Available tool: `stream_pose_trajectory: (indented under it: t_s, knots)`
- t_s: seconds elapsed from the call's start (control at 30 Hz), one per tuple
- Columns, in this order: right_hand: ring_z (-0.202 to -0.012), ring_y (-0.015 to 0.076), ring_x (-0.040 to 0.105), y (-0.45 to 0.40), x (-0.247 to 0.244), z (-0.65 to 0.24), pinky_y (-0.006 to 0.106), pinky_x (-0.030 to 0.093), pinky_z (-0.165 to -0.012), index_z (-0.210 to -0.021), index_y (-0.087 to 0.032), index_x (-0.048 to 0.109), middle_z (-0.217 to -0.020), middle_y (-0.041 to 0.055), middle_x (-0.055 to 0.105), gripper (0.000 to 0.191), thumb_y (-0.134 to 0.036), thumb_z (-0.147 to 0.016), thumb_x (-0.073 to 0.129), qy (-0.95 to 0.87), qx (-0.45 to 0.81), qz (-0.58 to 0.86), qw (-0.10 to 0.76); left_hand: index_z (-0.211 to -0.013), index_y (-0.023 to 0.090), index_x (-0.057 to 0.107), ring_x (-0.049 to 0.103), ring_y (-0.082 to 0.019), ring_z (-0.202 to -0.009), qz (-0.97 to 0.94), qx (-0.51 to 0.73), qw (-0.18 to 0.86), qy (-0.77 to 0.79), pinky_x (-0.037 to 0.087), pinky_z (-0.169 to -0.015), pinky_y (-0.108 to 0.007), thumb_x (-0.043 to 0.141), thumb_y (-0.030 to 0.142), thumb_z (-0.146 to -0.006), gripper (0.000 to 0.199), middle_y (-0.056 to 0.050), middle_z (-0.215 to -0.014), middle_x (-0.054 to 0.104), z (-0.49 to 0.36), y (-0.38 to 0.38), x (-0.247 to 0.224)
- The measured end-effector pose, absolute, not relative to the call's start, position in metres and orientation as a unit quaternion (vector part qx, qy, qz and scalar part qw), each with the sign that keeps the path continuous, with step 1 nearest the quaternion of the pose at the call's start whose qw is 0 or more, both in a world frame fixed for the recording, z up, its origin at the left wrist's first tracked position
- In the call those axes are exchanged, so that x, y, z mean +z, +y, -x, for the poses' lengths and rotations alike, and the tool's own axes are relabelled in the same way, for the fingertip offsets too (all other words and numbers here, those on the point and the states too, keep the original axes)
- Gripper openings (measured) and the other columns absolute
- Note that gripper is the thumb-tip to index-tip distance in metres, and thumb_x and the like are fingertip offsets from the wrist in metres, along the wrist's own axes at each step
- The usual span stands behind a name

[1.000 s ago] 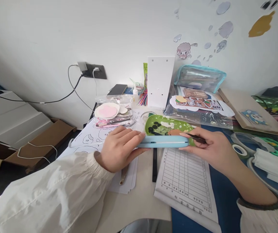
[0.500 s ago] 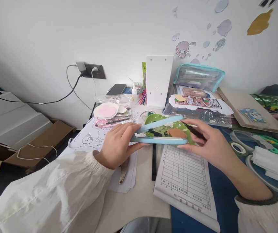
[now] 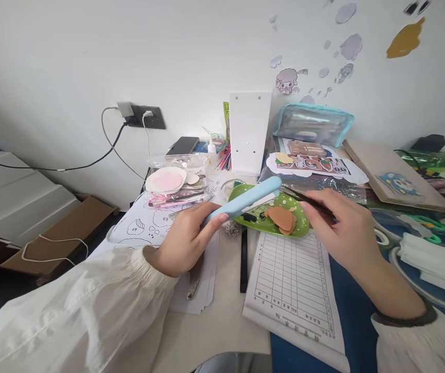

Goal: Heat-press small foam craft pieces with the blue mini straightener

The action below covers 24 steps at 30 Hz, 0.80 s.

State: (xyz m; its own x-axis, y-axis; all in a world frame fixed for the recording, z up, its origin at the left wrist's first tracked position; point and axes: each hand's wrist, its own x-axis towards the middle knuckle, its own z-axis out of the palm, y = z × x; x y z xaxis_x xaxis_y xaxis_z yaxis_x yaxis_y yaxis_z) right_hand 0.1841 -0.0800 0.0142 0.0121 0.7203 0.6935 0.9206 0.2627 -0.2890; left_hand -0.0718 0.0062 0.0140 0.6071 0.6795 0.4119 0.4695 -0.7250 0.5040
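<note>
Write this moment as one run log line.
left hand: holds blue hinged tool | right hand: holds dark tweezers | green tray: brown pieces inside

Your left hand (image 3: 187, 235) hides one end of the light-blue tool (image 3: 245, 198); your left sleeve (image 3: 82, 316) runs off the edge.
</note>
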Motion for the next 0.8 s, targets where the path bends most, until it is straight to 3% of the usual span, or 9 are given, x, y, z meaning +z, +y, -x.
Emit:
stream_pose_trajectory:
  t_s: [0.17, 0.33, 0.5, 0.8]
  knots:
    - [-0.065, 0.0132, 0.062, -0.080, 0.013, -0.186, 0.026, 0.046, -0.058, -0.106, -0.019, 0.062, -0.086, 0.0030, 0.071, 0.021, -0.016, -0.085, 0.056, -0.744, -0.266, 0.536, 0.298, -0.065, 0.021, 0.044, 0.042, -0.011, -0.045, -0.848, 0.274, 0.256, 0.374, 0.035, -0.042, -0.023, 0.033, 0.041, -0.094, 0.038, 0.005, -0.049, 0.042, 0.066, 0.006, 0.015]
    - [-0.077, 0.0177, 0.068, -0.079, 0.010, -0.182, 0.027, 0.050, -0.060, -0.098, -0.013, 0.066, -0.091, 0.0081, 0.073, 0.017, -0.010, -0.083, 0.059, -0.774, -0.340, 0.463, 0.266, -0.065, 0.021, 0.044, 0.041, -0.012, -0.042, -0.844, 0.263, 0.269, 0.382, 0.034, -0.041, -0.024, 0.031, 0.042, -0.095, 0.038, 0.005, -0.047, 0.041, 0.067, 0.006, 0.015]
    - [-0.077, 0.0180, 0.068, -0.078, 0.008, -0.177, 0.029, 0.052, -0.061, -0.099, -0.015, 0.067, -0.091, 0.0063, 0.073, 0.020, -0.008, -0.084, 0.056, -0.789, -0.331, 0.453, 0.250, -0.062, 0.021, 0.041, 0.040, -0.011, -0.044, -0.854, 0.245, 0.235, 0.395, 0.031, -0.043, -0.024, 0.031, 0.044, -0.094, 0.041, 0.005, -0.048, 0.041, 0.068, 0.004, 0.016]
    - [-0.076, 0.0169, 0.065, -0.077, 0.003, -0.179, 0.030, 0.050, -0.062, -0.103, -0.011, 0.066, -0.094, 0.0051, 0.072, 0.024, -0.006, -0.079, 0.063, -0.802, -0.325, 0.448, 0.226, -0.070, 0.020, 0.051, 0.042, -0.013, -0.051, -0.875, 0.208, 0.145, 0.412, 0.027, -0.049, -0.026, 0.031, 0.045, -0.094, 0.040, 0.003, -0.056, 0.046, 0.068, 0.000, 0.017]
